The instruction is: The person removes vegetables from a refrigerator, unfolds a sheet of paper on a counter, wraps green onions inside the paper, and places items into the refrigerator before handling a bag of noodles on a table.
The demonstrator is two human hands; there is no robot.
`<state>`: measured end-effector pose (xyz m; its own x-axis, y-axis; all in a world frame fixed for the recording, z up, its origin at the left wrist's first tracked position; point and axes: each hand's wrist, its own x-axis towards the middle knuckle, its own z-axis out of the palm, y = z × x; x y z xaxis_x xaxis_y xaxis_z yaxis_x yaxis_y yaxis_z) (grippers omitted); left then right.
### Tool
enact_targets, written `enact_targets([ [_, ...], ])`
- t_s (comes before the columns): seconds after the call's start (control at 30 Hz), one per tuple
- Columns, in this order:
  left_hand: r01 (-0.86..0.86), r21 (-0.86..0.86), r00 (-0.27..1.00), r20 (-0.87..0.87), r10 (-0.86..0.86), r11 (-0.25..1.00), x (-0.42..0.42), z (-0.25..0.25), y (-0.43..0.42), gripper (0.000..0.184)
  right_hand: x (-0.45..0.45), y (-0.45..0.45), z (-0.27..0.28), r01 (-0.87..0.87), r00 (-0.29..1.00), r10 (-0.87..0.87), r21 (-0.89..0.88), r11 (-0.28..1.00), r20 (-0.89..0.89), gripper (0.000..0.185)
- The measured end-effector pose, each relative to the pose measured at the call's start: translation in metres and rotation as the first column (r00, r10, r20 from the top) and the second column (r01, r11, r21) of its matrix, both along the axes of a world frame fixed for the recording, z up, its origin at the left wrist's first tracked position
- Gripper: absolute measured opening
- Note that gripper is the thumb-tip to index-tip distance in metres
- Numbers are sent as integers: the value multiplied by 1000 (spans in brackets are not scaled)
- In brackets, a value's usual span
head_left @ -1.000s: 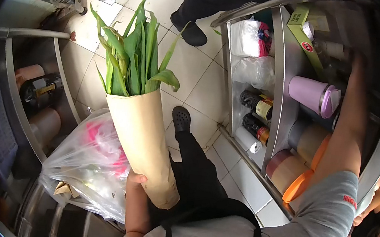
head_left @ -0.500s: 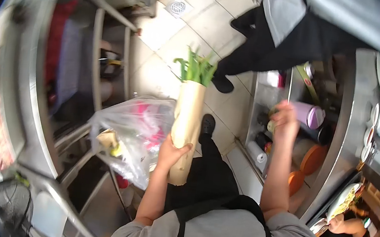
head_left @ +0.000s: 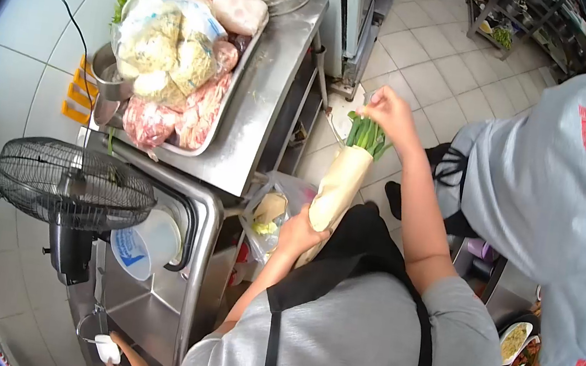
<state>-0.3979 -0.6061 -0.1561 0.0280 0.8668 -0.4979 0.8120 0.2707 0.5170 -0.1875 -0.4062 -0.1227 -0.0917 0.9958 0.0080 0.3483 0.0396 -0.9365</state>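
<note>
A bundle of long green leaves (head_left: 368, 135) stands out of a tan paper wrap (head_left: 341, 186), tilted in front of my black apron. My left hand (head_left: 303, 232) is closed around the lower part of the wrap. Above it, my right hand (head_left: 388, 114) pinches at the tips of the leaves with bent fingers. Behind my left hand hangs a clear plastic bag (head_left: 281, 189) with a brown piece and something yellow-green inside.
To the left, a steel table (head_left: 237, 153) bears a tray (head_left: 234, 94) of raw meat and bagged food. A fan (head_left: 74, 184) stands over a sink (head_left: 159, 299). A person in grey (head_left: 530, 177) is close on my right. Another person's hand (head_left: 126, 357) shows bottom left.
My view has swung left, toward the meat tray and sink. My right hand has come from beside the shelves to the leaf tips. My left hand still holds the wrapped bundle.
</note>
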Motion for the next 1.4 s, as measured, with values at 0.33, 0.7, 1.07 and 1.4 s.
enact_targets([
  [0.33, 290, 256, 949, -199, -243, 922, 60, -8, 219, 66, 162, 247, 4, -30, 977, 65, -172, 985, 205, 28],
  [0.7, 791, 288, 612, -336, -716, 540, 194, -36, 426, 53, 177, 338, -159, -693, 676, 487, -702, 163, -554, 37],
  [1.07, 964, 129, 257, -228, -939, 233, 362, -34, 602, 104, 359, 409, -152, -576, 816, 250, -774, 264, -522, 35],
  [1.4, 974, 174, 176, -164, -971, 147, 500, -46, 807, 75, 474, 595, -69, -388, 720, 693, -802, 454, 44, 59],
])
